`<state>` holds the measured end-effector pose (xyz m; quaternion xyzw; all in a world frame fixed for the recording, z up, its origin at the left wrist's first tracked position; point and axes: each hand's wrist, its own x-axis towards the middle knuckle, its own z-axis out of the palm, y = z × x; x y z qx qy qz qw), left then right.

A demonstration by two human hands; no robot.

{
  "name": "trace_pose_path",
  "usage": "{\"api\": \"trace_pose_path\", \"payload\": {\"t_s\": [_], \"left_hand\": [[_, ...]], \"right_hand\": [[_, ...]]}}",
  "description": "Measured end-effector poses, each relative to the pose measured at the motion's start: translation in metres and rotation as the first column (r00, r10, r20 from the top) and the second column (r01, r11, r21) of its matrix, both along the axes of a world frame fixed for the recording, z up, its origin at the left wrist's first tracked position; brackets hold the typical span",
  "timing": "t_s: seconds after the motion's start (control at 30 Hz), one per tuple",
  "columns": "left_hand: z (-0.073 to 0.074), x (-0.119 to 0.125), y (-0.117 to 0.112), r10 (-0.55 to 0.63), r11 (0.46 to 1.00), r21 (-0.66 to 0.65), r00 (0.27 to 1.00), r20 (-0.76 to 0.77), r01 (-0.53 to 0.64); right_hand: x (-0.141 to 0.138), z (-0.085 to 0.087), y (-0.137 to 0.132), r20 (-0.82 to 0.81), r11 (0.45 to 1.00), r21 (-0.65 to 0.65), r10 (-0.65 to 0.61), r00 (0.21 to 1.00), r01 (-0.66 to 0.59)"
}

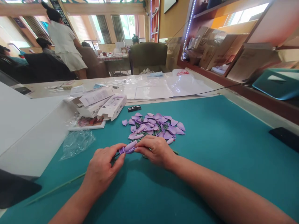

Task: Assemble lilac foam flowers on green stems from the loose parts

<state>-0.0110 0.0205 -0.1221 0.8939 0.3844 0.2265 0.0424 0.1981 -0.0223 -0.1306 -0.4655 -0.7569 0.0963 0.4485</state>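
Gripping a lilac plastic flower bud [128, 147] between both hands, low over a teal table mat [210, 155]. Left hand [102, 168]: fingers curled closed around one side of the bud. Right hand [154, 151]: fingers pressed closed on the other side. Bud sits at the near edge of a heap of loose lilac petals [154, 127], green pieces mixed in. Thin green stem [56, 188] runs along the mat from near the left hand toward lower left. Opened white cartons [98, 104] and a crumpled clear plastic bag [77, 144] lie left of the heap; a black card label [134, 108] lies just beyond it.
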Motion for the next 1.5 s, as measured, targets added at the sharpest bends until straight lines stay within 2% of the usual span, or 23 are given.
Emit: {"api": "trace_pose_path", "payload": {"t_s": [0.1,0.17,0.23,0.3,0.33,0.4,0.53,0.7,0.83,1.03,1.2,1.33,1.37,1.43,1.5], "left_hand": [[0.001,0.001,-0.001,0.026,0.999,-0.026,1.000,-0.013,-0.026],[0.003,0.003,-0.003,0.050,0.997,-0.055,0.999,-0.017,-0.051],[0.004,0.005,-0.005,0.063,0.995,-0.076,0.998,-0.005,-0.063],[0.005,0.007,-0.007,0.067,0.995,-0.081,0.998,0.021,-0.066],[0.005,0.008,-0.008,0.073,0.995,-0.077,0.997,0.036,-0.070],[0.004,0.008,-0.008,0.074,0.995,-0.069,0.996,0.056,-0.070],[0.001,0.005,-0.004,0.054,0.997,-0.054,0.997,0.054,-0.052],[-0.006,0.000,0.004,-0.003,0.999,-0.046,0.999,0.042,0.004],[-0.010,-0.003,0.003,-0.006,1.000,-0.029,0.999,0.050,0.007],[-0.011,-0.003,0.004,-0.014,1.000,-0.018,0.999,0.048,0.015],[-0.011,-0.003,0.004,-0.019,0.999,-0.040,0.999,0.036,0.021],[-0.008,-0.001,0.001,-0.020,0.999,-0.032,0.999,0.034,0.021],[-0.007,-0.001,0.001,-0.021,0.999,-0.035,0.999,0.031,0.022],[-0.006,0.000,-0.001,-0.020,0.999,-0.049,0.999,0.026,0.022],[-0.005,0.001,-0.002,-0.020,0.998,-0.059,1.000,0.023,0.021]], "right_hand": [[0.021,0.012,0.005,-0.029,0.998,0.001,-0.062,0.998,0.062],[0.045,0.017,0.012,-0.026,0.976,-0.028,-0.217,0.976,0.216],[0.072,0.016,0.021,0.070,0.907,-0.052,-0.413,0.908,0.417],[0.097,0.009,0.030,0.270,0.811,-0.109,-0.532,0.803,0.574],[0.107,0.005,0.033,0.362,0.765,-0.132,-0.555,0.749,0.631],[0.122,-0.003,0.039,0.438,0.724,-0.151,-0.561,0.702,0.673],[0.132,-0.007,0.044,0.487,0.714,-0.176,-0.536,0.690,0.678],[0.120,-0.001,0.053,0.515,0.739,-0.219,-0.467,0.719,0.637],[0.105,-0.006,0.061,0.519,0.739,-0.263,-0.434,0.736,0.621],[0.100,-0.015,0.063,0.394,0.743,-0.324,-0.456,0.798,0.585],[0.099,-0.007,0.056,0.090,0.784,-0.431,-0.455,0.886,0.447],[0.086,0.004,0.046,-0.205,0.828,-0.503,-0.394,0.896,0.248],[0.080,0.006,0.042,-0.317,0.836,-0.522,-0.376,0.871,0.171],[0.069,0.011,0.035,-0.539,0.837,-0.547,-0.344,0.768,-0.009],[0.058,0.015,0.028,-0.675,0.818,-0.553,-0.327,0.662,-0.160]]}}
